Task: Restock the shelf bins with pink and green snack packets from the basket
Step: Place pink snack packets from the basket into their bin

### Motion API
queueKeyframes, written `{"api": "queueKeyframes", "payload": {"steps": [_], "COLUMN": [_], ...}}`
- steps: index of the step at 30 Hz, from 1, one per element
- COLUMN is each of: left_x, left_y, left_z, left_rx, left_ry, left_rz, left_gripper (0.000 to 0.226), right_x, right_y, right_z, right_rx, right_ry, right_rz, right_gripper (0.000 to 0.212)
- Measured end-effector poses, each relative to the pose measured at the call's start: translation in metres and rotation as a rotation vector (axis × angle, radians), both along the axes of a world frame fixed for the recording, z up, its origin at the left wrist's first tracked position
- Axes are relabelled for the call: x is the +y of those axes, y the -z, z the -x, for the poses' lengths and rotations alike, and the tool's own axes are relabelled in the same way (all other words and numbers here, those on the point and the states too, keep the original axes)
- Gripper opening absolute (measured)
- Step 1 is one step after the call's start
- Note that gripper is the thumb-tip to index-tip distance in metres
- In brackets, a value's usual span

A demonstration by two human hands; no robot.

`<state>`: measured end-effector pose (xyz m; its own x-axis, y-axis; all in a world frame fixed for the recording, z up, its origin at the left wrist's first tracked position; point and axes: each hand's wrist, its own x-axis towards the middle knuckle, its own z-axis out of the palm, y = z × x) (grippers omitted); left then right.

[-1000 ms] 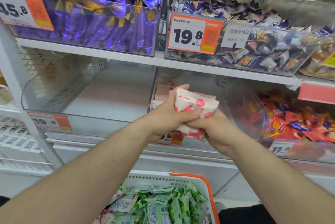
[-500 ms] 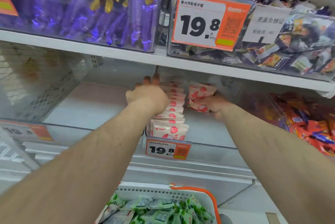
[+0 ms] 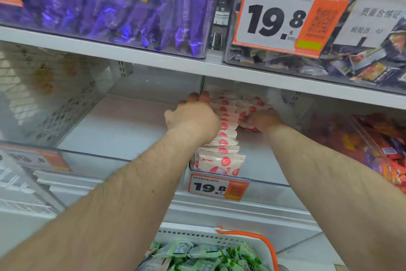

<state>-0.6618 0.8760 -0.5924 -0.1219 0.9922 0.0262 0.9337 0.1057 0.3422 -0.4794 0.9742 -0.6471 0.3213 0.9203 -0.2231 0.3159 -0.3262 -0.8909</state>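
Left hand (image 3: 193, 117): flat against the row of white-and-pink plastic snack packets (image 3: 222, 150).
Right hand (image 3: 262, 120): pinching far packets (fingers partly hidden).

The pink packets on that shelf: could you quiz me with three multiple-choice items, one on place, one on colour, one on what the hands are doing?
1. Where is the row of pink packets?
A. clear bin under the upper shelf
B. floor
C. top bin

2. What colour are the packets in the basket?
A. purple
B. green
C. yellow

3. What is the right hand doing?
A. hanging idle
B. gripping the basket
C. holding pink packets

Answers: 1 A, the row runs back from the 19.8 price tag; 2 B, green packets fill it; 3 C, its fingers curl on packets while the left hand rests beside the row.
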Motion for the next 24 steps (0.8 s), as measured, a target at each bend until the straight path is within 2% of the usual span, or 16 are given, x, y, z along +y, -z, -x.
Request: {"api": "queueKeyframes", "payload": {"steps": [3,7,9,13,19,20,22,24], "left_x": [-0.001,-0.002,-0.001,-0.002,-0.003,-0.003,-0.003,-0.003], "left_y": [0.000,-0.001,-0.001,-0.002,-0.003,-0.002,-0.002,-0.001], "left_z": [0.000,0.000,0.000,0.000,0.000,0.000,0.000,-0.001], "left_rx": [-0.011,-0.020,-0.019,-0.016,-0.009,-0.005,0.007,0.017], "left_ry": [-0.003,-0.005,-0.004,-0.006,-0.006,-0.004,-0.002,0.002], "left_rz": [0.002,0.006,0.004,0.003,-0.010,-0.010,-0.007,-0.005], "left_gripper": [0.058,0.058,0.057,0.056,0.054,0.055,0.055,0.055], "right_x": [0.003,0.002,0.002,0.002,-0.008,-0.009,-0.008,-0.010], "right_y": [-0.005,-0.004,-0.004,-0.003,-0.001,0.000,0.005,0.005], "right_z": [0.005,-0.001,0.001,0.005,-0.003,-0.004,-0.007,-0.009], "right_rx": [0.003,0.074,0.093,0.055,0.101,0.088,0.048,0.003], "right_ry": [-0.105,-0.047,-0.016,-0.076,-0.085,-0.077,-0.065,-0.054], "right_rz": [0.040,0.038,0.033,0.077,0.135,0.148,0.164,0.171], "right_gripper": [0.026,0.030,0.024,0.019,0.011,0.013,0.030,0.033]}}
